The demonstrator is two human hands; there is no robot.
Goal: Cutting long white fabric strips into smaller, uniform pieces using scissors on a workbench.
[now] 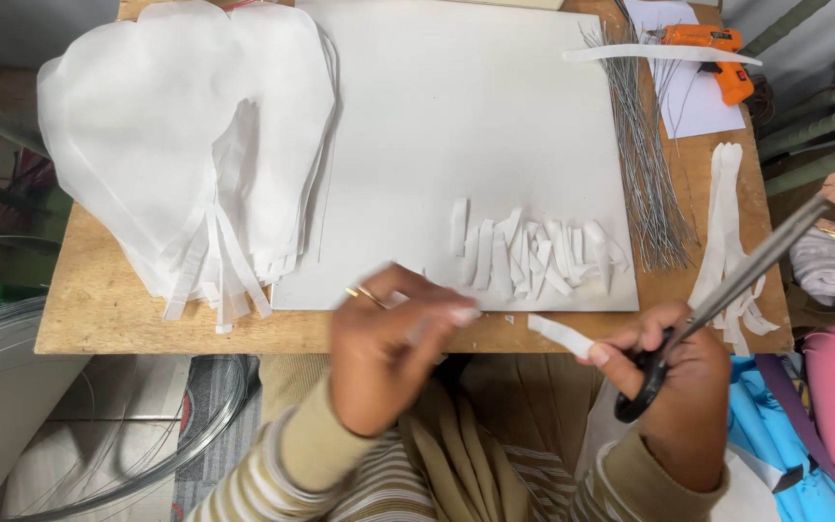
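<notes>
Left hand (384, 353), lower centre of the frame, grip pinched shut on a blurred white paper strip (437, 322) at the near edge of the counter (99, 309); a gold ring shows on one finger. Right hand (674, 382), lower right, fingers through the black handles of the scissors (727, 290), grip closed around them; blades together, pointing up and right, tilted off the counter edge. A short cut strip (561, 334) sits between the two hands, just beside the right thumb; can't tell if it is held or loose.

Centre of the frame: big white board (456, 126) flat on the counter. At its lower right part a row of small cut paper pieces (533, 253), overlapping, messy. Upper left: stack of large white rounded sheets (176, 126) with fringed strips hanging toward the near edge, partly over the board's left side. Right of the board: bundle of thin metal wires (645, 164), lying top to bottom. Far right of the counter: long white strips (727, 222) in a loose bunch. Upper right: orange glue gun (717, 53) on a sheet of paper, a long white strip across it.

Striped sleeves at the bottom. Coiled wire loops (99, 435) lower left on the floor. Blue and pink material (823, 425) lower right.
</notes>
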